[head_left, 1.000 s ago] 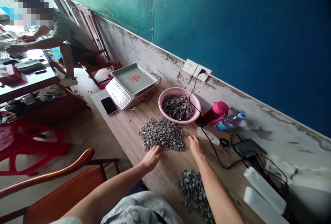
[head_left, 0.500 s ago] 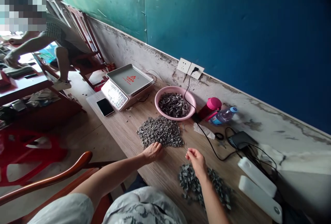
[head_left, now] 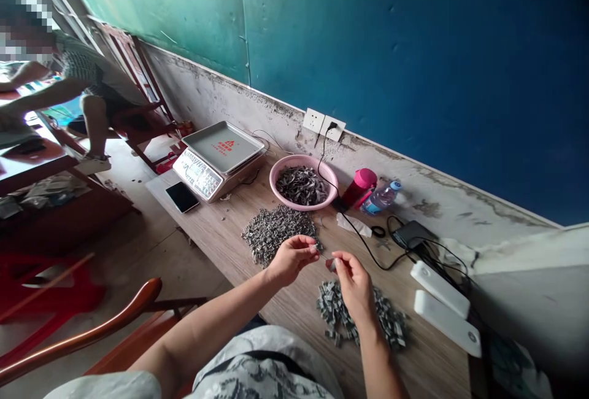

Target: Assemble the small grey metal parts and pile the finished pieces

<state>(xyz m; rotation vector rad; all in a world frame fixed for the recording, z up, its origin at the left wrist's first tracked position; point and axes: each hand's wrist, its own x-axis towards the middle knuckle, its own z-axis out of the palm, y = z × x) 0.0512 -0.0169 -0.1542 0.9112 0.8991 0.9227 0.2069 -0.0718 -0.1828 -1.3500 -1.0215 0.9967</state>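
My left hand (head_left: 291,259) and my right hand (head_left: 354,285) are raised over a wooden table top (head_left: 285,337), fingertips pinched towards each other. My right fingers grip a small grey metal piece (head_left: 332,265). A thin sliver runs from it to my left fingertips. A large pile of small grey metal pieces (head_left: 276,234) lies just beyond my left hand. Below my right hand is a smaller pile of similar pieces (head_left: 361,316), partly hidden by that hand. A pink plastic basket (head_left: 299,206) holds dark curled metal strips.
A digital scale (head_left: 216,162) and a black phone (head_left: 182,197) stand at the table's far end. Beyond the basket are a pink flask (head_left: 359,187), a water bottle (head_left: 381,198) and a black cable (head_left: 368,250). White power banks (head_left: 439,288) lie right. A co-worker (head_left: 78,73) sits at a red table, left.
My hands have lifted off the table and come together above it, between the piles. My left hand has left the edge of the large pile. The view has tilted slightly.
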